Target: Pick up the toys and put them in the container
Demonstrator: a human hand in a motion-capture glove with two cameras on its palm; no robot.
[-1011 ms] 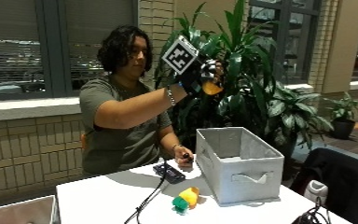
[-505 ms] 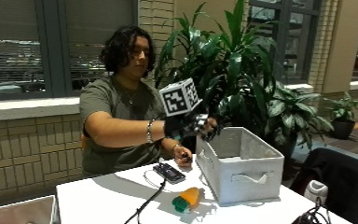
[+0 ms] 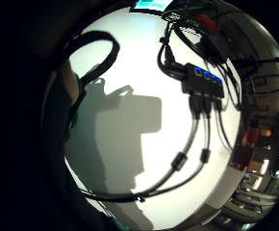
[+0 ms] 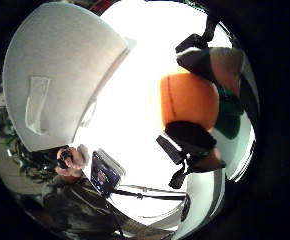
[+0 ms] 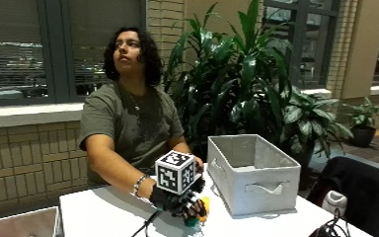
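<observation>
- The gloved right hand [image 5: 179,205] is reaching down onto the white table [image 5: 104,217], its fingers [image 4: 190,135] curling around an orange toy [image 4: 189,100]; the thumb-side palm view shows the toy filling the space between fingertips on either side, so the grip looks to be closing on it, palm downward for a lift from above.
- A green piece [image 4: 230,117] is showing just beyond the orange one, touching it; whether it is a second toy or part of the same one cannot be told.
- In the outside view only a sliver of orange and green is peeking out below the glove, near the table's front edge.
- The grey fabric container [image 5: 258,170] is standing just to the right of the hand, open at the top, its handle slot facing the camera, which should make for a short carry up and over its rim.
- The person's bare hand [image 4: 70,161] is resting farther back on the table, beside a small dark device [image 4: 105,175], clear of the work.
- A black hub [image 3: 203,79] with cables is lying on the table near the hand.
- Judged from here, the pickup is under way and the toy is not yet off the table.
</observation>
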